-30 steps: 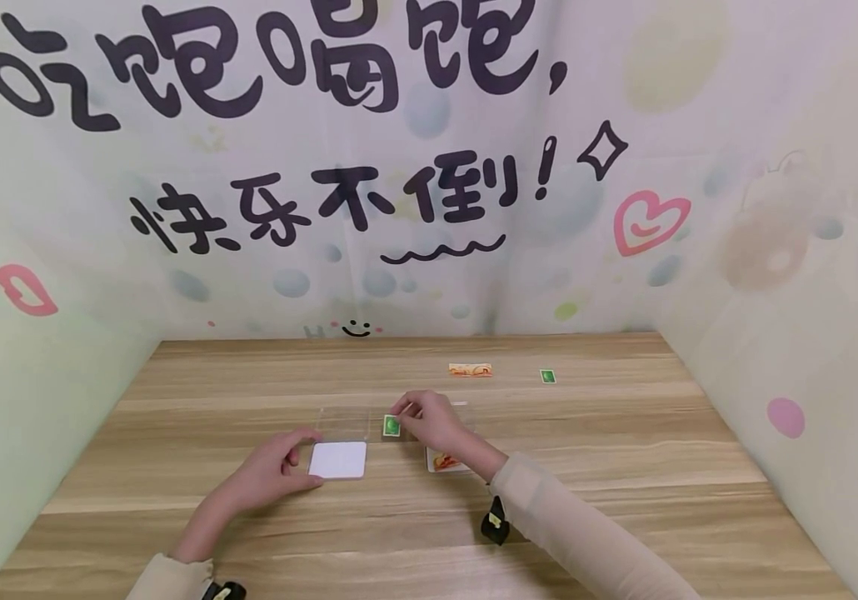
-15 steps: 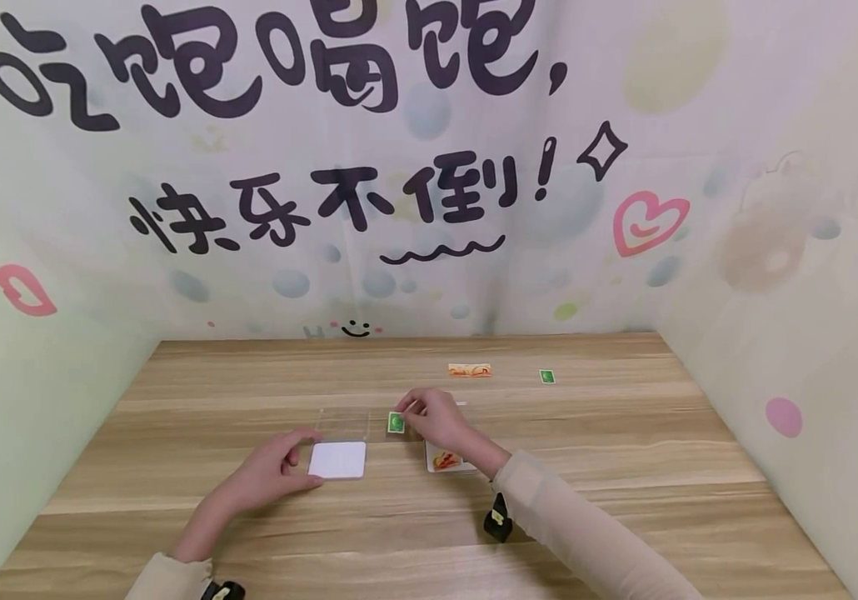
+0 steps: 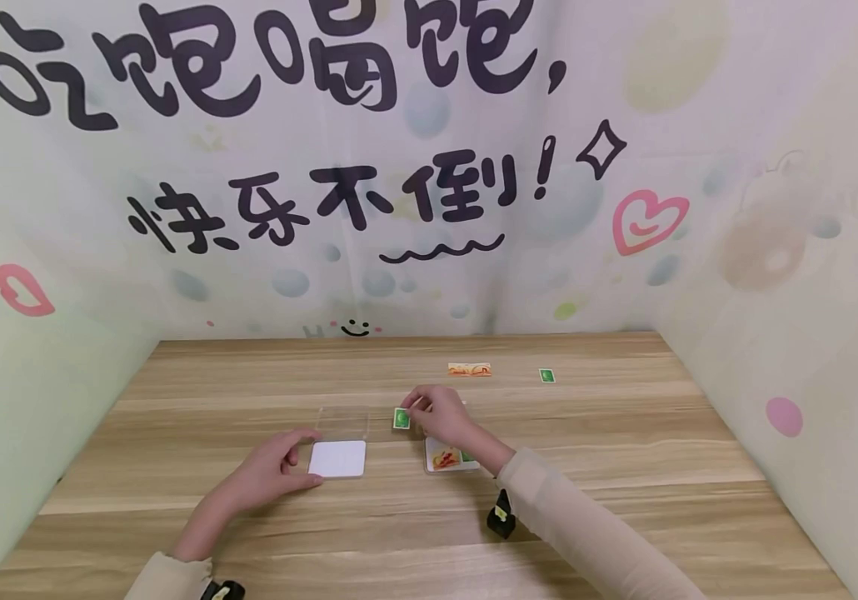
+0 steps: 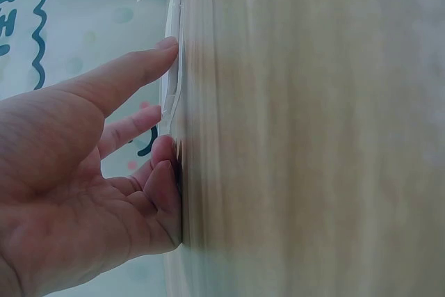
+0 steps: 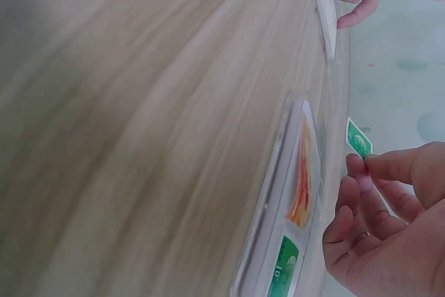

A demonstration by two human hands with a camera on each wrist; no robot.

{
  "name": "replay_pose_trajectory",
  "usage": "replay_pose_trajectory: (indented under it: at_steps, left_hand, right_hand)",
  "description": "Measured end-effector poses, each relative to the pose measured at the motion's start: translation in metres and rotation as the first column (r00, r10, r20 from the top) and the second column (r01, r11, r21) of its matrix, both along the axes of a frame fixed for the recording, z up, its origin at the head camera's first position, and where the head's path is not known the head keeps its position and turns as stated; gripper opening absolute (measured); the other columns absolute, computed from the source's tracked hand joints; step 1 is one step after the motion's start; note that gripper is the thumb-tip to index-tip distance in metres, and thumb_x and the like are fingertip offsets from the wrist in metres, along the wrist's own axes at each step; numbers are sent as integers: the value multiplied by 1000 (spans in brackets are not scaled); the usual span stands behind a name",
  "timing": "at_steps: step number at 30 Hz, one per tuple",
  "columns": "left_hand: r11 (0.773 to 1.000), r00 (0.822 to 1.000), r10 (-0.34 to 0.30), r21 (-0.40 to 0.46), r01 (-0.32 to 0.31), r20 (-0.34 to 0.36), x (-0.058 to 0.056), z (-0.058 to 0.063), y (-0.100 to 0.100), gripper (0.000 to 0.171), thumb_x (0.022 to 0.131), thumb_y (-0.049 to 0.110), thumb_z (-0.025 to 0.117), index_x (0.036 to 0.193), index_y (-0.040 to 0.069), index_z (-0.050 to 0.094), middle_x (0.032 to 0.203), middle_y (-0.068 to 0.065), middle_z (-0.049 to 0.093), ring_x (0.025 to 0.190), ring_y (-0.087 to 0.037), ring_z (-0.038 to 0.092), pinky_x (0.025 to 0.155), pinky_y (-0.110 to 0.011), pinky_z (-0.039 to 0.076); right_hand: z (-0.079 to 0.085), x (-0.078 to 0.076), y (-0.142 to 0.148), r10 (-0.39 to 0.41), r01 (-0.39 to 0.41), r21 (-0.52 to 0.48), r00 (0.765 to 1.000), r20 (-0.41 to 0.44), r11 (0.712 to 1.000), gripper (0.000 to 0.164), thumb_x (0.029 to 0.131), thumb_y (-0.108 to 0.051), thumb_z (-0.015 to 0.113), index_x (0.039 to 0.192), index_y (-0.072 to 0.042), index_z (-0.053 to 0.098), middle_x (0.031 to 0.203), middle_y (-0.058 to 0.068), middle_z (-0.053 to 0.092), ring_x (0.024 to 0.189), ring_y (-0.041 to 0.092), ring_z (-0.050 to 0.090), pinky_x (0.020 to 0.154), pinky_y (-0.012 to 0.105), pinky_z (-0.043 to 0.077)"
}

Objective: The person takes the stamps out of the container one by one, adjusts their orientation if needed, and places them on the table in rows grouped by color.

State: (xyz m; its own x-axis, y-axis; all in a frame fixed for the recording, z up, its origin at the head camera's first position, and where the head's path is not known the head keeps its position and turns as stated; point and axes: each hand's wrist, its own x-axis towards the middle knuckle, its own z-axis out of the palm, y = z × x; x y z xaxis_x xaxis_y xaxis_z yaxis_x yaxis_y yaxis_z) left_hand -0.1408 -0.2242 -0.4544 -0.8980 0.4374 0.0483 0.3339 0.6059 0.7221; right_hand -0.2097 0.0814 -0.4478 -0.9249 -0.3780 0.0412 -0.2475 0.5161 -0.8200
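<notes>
Two clear plastic cases lie in the lower middle of the frame on the wooden table (image 3: pixel 369 533). The left case (image 3: pixel 343 423) lies open, its clear flap laid back toward the top of the picture, and its near half holds one blank white card (image 3: pixel 337 459). The right case (image 5: pixel 252 255) holds one orange picture (image 3: pixel 445 458) and, beside it, one green picture (image 5: pixel 284 268); the right hand and wrist hide part of this case. Two loose green cards show: one green card (image 3: pixel 401 418) is held up near the middle of the frame, and the other green card (image 3: pixel 546 376) lies farther back, toward the right. One long orange strip (image 3: pixel 470 369) lies flat near the back edge, between the held card and that far one across the frame. The right hand (image 3: pixel 440 415) pinches the held card narrowly between thumb and fingertip, the card sticking out to the left of the fingers, in the gap between the cases. The left hand (image 3: pixel 267 473) is spread wider, thumb and a finger holding the left case at its left edge, well apart from the held card.
</notes>
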Motion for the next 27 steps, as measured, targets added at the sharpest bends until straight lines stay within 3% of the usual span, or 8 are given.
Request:
replay_pose_trajectory:
  at_steps: [12, 27]
  left_hand:
    - [1000, 1000, -4, 2, 4, -9, 1, 3, 1, 57, 88, 19, 87, 131, -7, 61, 83, -2, 48, 68, -5, 40, 61, -23, 37]
    - [1000, 1000, -6, 6, 6, -13, 0, 2, 1, 56, 87, 19, 87, 130, -6, 61, 83, -2, 48, 67, -4, 40, 60, -23, 37]
  right_hand:
    - [1, -4, 6, -9, 9, 12, 1000, -2, 1000, 9, 102, -2, 66, 105, 2, 74, 89, 13, 73, 72, 16, 66, 59, 23, 50]
    - [-3, -11, 15, -34, 34, 33, 999, -8, 999, 9, 101, -3, 67, 105, 0, 75, 92, 11, 73, 79, 13, 61, 62, 23, 47]
